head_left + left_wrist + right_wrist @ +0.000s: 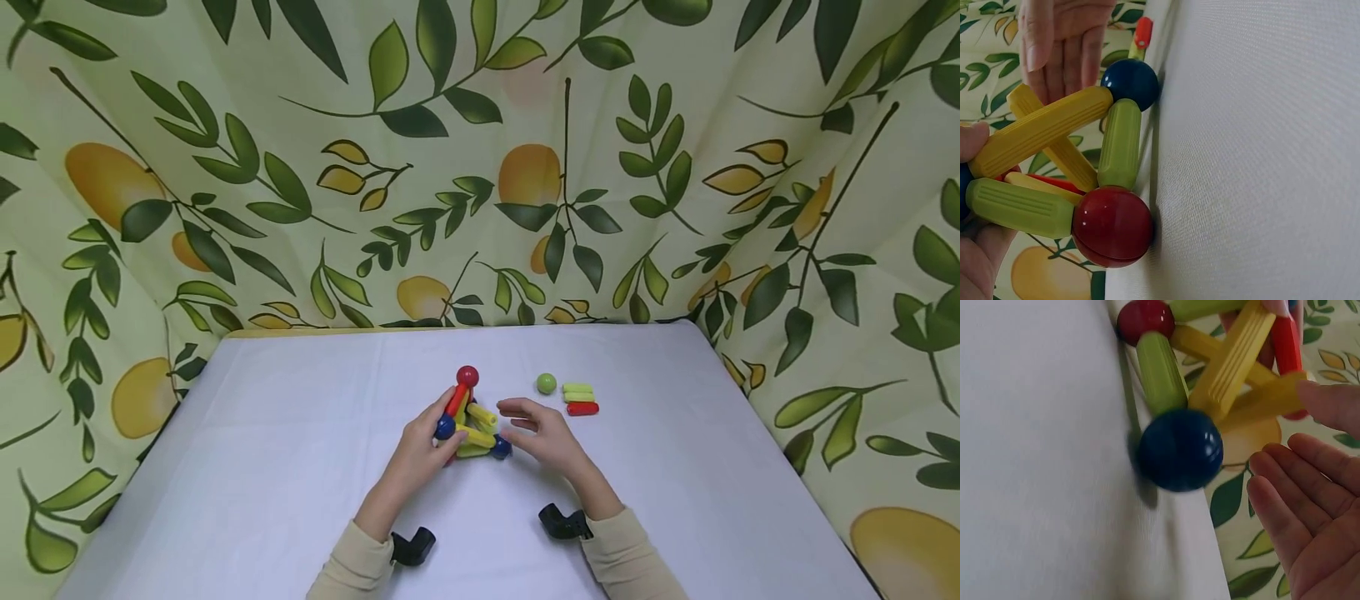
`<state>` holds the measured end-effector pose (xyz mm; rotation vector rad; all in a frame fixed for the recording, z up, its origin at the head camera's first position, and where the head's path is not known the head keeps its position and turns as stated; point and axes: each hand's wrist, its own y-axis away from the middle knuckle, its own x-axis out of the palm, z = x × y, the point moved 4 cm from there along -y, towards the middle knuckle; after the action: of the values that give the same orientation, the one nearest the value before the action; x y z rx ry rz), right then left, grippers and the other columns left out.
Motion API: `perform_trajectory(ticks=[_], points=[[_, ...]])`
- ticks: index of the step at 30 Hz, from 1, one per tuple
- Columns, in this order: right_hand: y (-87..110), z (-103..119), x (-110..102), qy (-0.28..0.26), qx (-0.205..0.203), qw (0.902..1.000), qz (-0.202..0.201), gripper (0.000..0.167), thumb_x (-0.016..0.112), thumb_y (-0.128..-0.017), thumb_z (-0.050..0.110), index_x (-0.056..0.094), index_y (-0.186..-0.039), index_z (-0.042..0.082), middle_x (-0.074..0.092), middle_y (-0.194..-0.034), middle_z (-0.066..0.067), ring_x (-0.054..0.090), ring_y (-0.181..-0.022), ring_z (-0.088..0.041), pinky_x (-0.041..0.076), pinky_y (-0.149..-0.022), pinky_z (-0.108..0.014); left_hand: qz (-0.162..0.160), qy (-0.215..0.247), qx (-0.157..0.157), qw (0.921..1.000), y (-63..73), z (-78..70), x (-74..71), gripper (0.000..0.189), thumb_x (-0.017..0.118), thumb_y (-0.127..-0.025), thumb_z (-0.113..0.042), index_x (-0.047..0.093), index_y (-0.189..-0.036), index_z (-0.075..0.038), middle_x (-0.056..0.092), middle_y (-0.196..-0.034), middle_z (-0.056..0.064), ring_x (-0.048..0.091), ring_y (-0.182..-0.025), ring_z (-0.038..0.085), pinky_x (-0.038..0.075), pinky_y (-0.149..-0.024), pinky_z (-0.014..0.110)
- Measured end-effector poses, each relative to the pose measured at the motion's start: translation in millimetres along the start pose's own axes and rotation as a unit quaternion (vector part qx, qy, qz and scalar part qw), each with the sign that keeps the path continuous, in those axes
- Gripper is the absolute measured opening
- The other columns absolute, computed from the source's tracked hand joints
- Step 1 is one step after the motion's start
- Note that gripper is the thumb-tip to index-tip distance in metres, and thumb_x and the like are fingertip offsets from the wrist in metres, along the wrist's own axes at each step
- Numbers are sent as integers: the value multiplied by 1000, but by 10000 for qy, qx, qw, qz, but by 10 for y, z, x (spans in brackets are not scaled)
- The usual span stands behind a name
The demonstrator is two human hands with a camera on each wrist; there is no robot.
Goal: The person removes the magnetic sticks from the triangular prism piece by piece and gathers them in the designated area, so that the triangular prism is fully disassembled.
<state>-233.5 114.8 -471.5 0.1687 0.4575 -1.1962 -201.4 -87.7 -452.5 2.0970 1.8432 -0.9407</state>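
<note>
My left hand (420,448) grips a toy structure of balls and rods (477,436) at its left blue ball (445,427), with the thumb on a yellow rod. A red ball (467,377) tops a red rod (456,400) at the far corner. In the left wrist view, green rods (1119,144) join a lower red ball (1113,226) to the blue balls. Beside the right blue ball (1181,450), my right hand (553,437) has its fingers extended and slightly bent. Its thumb is by the end of a yellow rod (1272,403); whether they touch, I cannot tell.
Right of the structure, a loose green ball (546,383) lies on the white tabletop (262,467). Next to it are two light green rods (578,392) and a red rod (582,409). A leaf-and-fruit patterned cloth (465,250) hangs behind and at both sides.
</note>
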Motion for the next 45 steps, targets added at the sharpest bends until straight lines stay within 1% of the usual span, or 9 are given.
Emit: perform_trajectory(ticks=[4,10,13,16,20,25,29,39,45], points=[[-35,56,81,-11,-164,9998,112,41,69,-86,16,58,-124,7,62,-125,-11,59,-115,-26,50,-95,-37,14,-22,70,10000,-2,-9,16,69,71,-86,-18,37,-145,-9,51,-139,15,52,-125,31,47,-97,42],[-80,127,151,133,-330,9994,35,38,70,-86,20,61,-121,6,64,-120,-7,61,-112,-24,51,-94,-38,-26,-12,161,9999,-13,-18,26,69,71,-85,-16,37,-145,-7,52,-137,15,53,-123,31,48,-96,41],[-64,187,158,237,-399,9989,14,33,69,-86,16,64,-117,5,65,-117,-8,61,-110,-25,52,-92,-41,-38,-38,153,9999,-11,-15,32,69,72,-85,-17,38,-144,-7,52,-137,16,54,-123,31,48,-96,41],[-59,204,153,357,-438,9984,-16,29,68,-87,14,65,-115,6,66,-116,-8,62,-109,-24,53,-90,-40,-59,-51,136,9999,-6,-16,29,69,72,-85,-17,38,-144,-7,52,-137,16,54,-123,32,48,-95,41],[-64,166,131,762,-470,9956,-270,25,66,-89,15,66,-113,8,68,-112,-7,66,-101,-20,56,-83,-31,-88,-65,121,9999,0,-13,23,70,72,-84,-17,38,-144,-7,52,-137,16,54,-122,32,48,-95,41],[-64,138,104,1149,-306,9900,-759,21,66,-88,12,67,-109,8,71,-105,-8,70,-89,-18,57,-75,-25,-101,-87,16,9999,11,5,19,70,72,-84,-17,38,-144,-8,52,-137,17,55,-122,31,49,-95,41],[-63,114,104,1040,-252,9896,-962,20,66,-86,8,68,-106,7,72,-101,-9,71,-87,-18,57,-72,-23,-96,-104,-22,9999,14,15,21,70,72,-84,-17,38,-145,-9,52,-137,16,54,-122,31,48,-95,40],[-52,81,73,817,-508,9882,-1194,19,69,-84,4,70,-103,4,73,-97,-12,72,-84,-20,56,-68,-21,-114,-112,21,9999,15,0,29,69,71,-85,-17,38,-145,-9,52,-137,16,54,-122,31,49,-94,40],[-68,75,-34,381,-509,9900,-1261,20,66,-85,3,70,-104,6,72,-101,-13,71,-89,-23,57,-71,-23,-96,-101,-3,9999,-12,-16,15,69,71,-85,-16,38,-145,-9,53,-136,16,54,-123,30,48,-95,41]])
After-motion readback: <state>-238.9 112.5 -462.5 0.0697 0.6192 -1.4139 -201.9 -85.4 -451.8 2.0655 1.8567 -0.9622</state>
